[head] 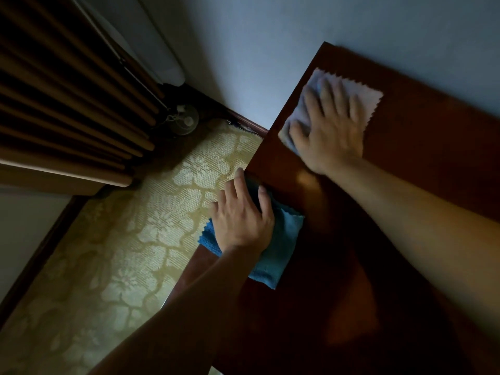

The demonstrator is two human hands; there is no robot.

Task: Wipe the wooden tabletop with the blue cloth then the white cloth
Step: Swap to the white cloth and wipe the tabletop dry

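white cloth (pixel 359 90) near tabletop (pixel 433 163) corner, blue cloth (pixel 278 250) overhanging edge

Dim, wide-angle-warped picture: pale light falls on the patterned floor (pixel 130 239), the right hand (pixel 328 125) motion-blurred.

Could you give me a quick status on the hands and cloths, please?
Left hand flat on blue cloth at table edge. Right hand flat on white cloth. Tabletop unobstructed.
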